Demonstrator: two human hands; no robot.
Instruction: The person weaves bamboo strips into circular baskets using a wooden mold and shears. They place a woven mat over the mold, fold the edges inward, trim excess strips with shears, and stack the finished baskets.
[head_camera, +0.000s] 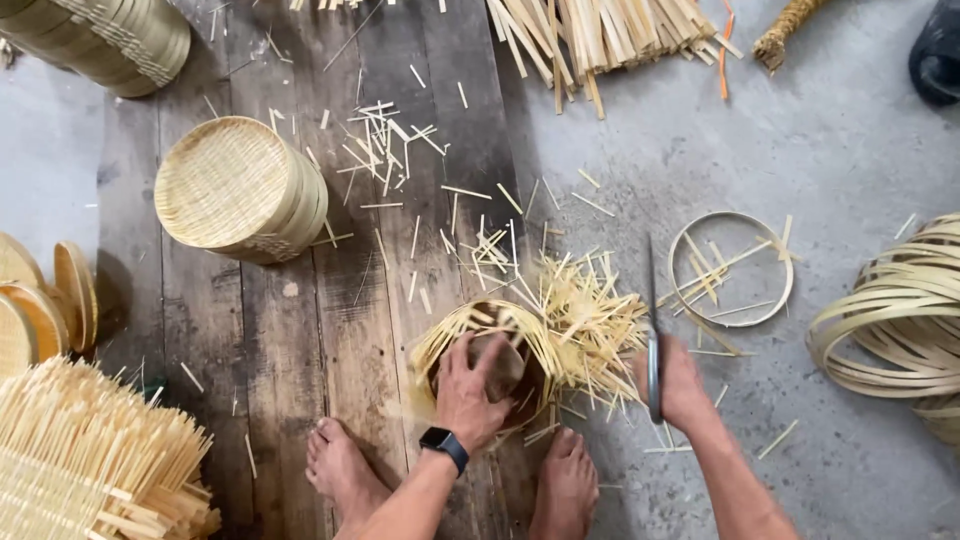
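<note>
Two hands work: left hand (470, 385) presses flat on the bamboo basket (490, 350), right hand (672, 385) beside it clenches a knife (652, 330).

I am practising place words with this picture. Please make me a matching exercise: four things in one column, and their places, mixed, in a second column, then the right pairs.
Things:
1. knife
2. stack of woven lids
3. loose bamboo ring
4. round block

Places:
A. under the left hand, inside the unfinished basket
B. flat on the concrete floor, on the right
C. in the right hand, blade pointing away
D. on the wooden boards, upper left

Pairs: 1-C, 2-D, 3-B, 4-A
</note>
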